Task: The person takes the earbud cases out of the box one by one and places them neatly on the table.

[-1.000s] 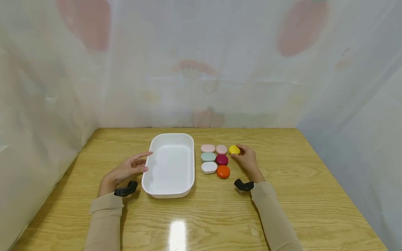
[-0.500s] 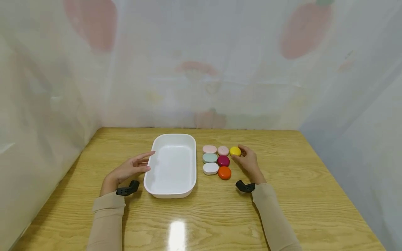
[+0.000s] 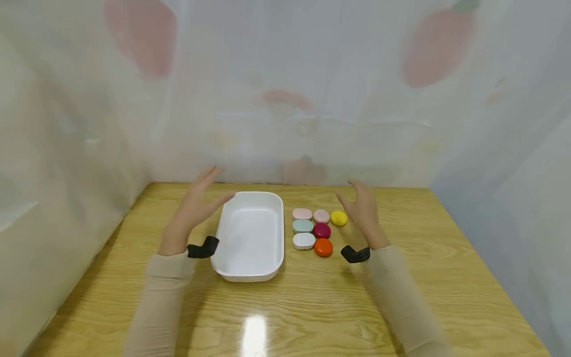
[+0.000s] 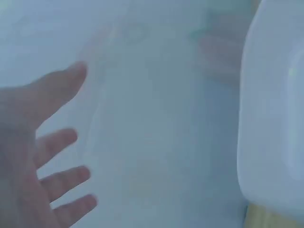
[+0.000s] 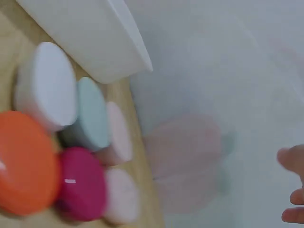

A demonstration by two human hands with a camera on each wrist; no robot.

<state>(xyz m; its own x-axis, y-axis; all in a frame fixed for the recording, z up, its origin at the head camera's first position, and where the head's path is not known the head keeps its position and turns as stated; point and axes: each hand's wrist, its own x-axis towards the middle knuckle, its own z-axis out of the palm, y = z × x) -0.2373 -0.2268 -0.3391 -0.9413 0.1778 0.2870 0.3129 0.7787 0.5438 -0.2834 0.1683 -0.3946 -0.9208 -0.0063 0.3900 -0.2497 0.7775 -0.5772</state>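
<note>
My left hand [image 3: 193, 206] is raised beside the left rim of a white rectangular basin [image 3: 250, 278], fingers spread, holding nothing. In the left wrist view its thumb and fingers stand apart from the basin. My right hand [image 3: 364, 208], also raised and holding nothing, hovers just right of a round yellow soap-like piece [image 3: 339, 218]. To the left of that lie a round pale pink piece [image 3: 321, 216], a crimson one [image 3: 322, 230] and an orange one [image 3: 323, 247]. Beside these is a column of oval pieces: pink [image 3: 302, 213], mint [image 3: 303, 226] and white [image 3: 304, 241].
All of it stands on a wooden table [image 3: 285, 307]. A pale curtain [image 3: 285, 139] with faded red prints hangs behind the far edge and along both sides. Each wrist carries a black device [image 3: 355, 254].
Both hands have lifted: the left came off the basin's rim, the right let go of the yellow piece, which stays on the table. The view has shifted slightly.
</note>
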